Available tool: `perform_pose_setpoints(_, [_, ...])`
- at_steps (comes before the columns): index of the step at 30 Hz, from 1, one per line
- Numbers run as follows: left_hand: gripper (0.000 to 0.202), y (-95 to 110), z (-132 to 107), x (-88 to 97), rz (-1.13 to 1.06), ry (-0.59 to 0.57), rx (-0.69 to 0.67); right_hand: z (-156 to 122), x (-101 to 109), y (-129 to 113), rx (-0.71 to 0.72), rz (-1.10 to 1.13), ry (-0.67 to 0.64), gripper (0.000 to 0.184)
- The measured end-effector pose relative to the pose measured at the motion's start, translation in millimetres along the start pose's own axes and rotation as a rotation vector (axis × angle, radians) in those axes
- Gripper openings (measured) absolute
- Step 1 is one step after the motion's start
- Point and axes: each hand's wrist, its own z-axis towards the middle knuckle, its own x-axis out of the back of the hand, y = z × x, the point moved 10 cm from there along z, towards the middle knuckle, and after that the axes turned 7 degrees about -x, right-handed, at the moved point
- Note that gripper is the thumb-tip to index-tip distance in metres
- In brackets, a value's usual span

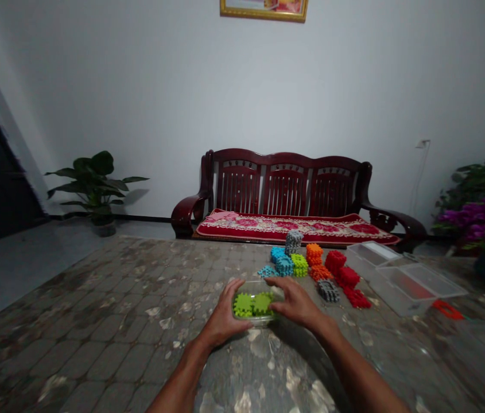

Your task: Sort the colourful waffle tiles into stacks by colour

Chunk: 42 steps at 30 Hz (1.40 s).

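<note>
A small clear plastic container [260, 322] sits low over the table between my hands. Inside it lie bright green, notch-edged plastic blocks [243, 304], side by side. My left hand [224, 314] wraps the container's left end, thumb along the near side and fingers at the far side. Over the right end is my right hand [296, 299], closed on the container, its fingers at the far rim. Its thumb tip reaches the right edge of the green blocks; whether it also grips a block cannot be made out.
Beyond my right hand stand notched block stacks: blue [284, 265], grey [294, 242], green [299, 265], orange [314, 254], dark grey [328, 291] and red [348, 277]. Farther right are a clear open case [401, 287] and an orange-red item [447, 310]. A wooden bench [287, 192] stands behind the table.
</note>
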Motion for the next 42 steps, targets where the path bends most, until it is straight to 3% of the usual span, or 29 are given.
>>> perform_pose_setpoints(3, [0.097,0,0,-0.2,0.006,-0.006,0.018,1,3,11,0.001,0.018,0.042,0.048])
perform_pose_setpoints(7, [0.097,1,0,0.4,0.01,-0.013,0.024,8,24,52,-0.109,0.045,0.206,0.037])
perform_pose_setpoints(12, [0.098,-1,0,0.1,0.002,-0.011,0.026,14,53,110,-0.296,0.065,0.403,0.044])
perform_pose_setpoints(16, [0.097,-4,0,0.2,0.005,-0.001,0.023,20,69,132,-0.384,-0.084,0.48,0.053])
perform_pose_setpoints(21, [0.097,-3,0,0.1,0.009,-0.003,0.018,33,73,133,-0.43,-0.3,0.476,0.063])
perform_pose_setpoints(30, [0.096,-4,-1,-0.1,0.009,-0.004,0.032,27,44,135,-0.491,-0.453,0.449,0.082])
perform_pose_setpoints(38, [0.095,-6,-1,-0.1,0.015,0.007,0.025,27,43,127,-0.512,-0.535,0.425,0.077])
perform_pose_setpoints(42, [0.095,-5,-1,1.1,0.01,0.015,0.014,22,48,126,-0.437,-0.484,0.477,0.075])
